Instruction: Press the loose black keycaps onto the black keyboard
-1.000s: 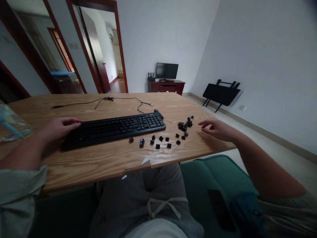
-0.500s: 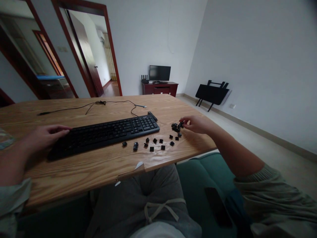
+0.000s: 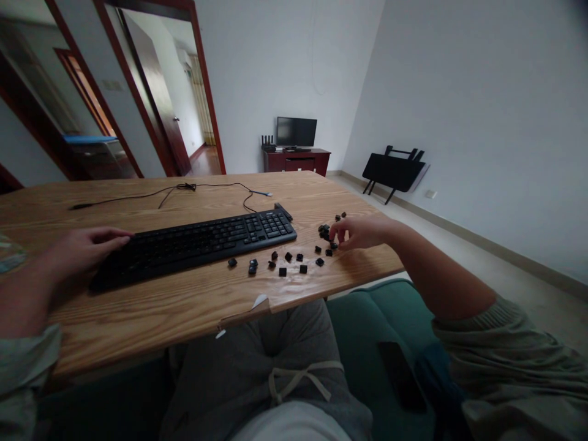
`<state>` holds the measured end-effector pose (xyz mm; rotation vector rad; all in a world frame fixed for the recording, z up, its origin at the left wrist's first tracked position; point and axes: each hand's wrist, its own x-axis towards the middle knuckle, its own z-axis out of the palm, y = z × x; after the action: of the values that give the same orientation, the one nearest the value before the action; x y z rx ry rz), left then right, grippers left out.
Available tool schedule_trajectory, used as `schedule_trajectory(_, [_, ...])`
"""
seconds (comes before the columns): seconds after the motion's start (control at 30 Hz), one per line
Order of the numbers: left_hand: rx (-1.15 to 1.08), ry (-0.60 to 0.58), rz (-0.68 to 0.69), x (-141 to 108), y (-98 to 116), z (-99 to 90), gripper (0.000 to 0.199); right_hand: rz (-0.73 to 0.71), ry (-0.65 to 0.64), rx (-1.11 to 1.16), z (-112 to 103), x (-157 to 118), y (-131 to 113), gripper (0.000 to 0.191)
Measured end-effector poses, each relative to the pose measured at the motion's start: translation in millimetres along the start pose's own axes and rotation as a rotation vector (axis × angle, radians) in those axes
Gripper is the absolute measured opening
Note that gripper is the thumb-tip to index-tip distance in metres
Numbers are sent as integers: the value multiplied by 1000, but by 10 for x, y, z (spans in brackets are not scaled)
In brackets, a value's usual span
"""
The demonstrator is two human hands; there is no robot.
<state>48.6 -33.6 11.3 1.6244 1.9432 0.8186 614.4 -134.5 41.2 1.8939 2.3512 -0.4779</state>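
Note:
A black keyboard lies at a slant on the wooden table, its dark left part showing few details. My left hand is closed at its left end, thumb and fingers on the edge. Over at the table's right side, my right hand has its fingers bent down, the tips on a small black keycap. A pile of keycaps sits just left of these fingers, partly covered by them. Several loose keycaps are scattered in front of the keyboard, and two more keycaps lie beyond my right hand.
Behind the keyboard runs a thin black cable. A small dark stand-like piece is at the keyboard's far right corner. The table's front edge has a peeling strip. A dark phone rests on the green seat to my right.
My right hand has moved a little toward me, from the far side of the pile to its near right side, uncovering two keycaps behind it. My left hand stays at the keyboard.

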Motion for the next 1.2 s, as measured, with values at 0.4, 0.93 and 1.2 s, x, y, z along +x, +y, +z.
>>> schedule_trajectory(0.4, [-47,-19,63,79,-116,-11,47,-93,84,35,228,-31,-244,16])
schedule_trajectory(0.93, [12,-52,209,373,-421,-60,60,-495,232,1160,240,-157,-589,36])
schedule_trajectory(1.2, [-2,-67,230,301,-358,-54,58,-486,249,1188,225,-176,-629,36])
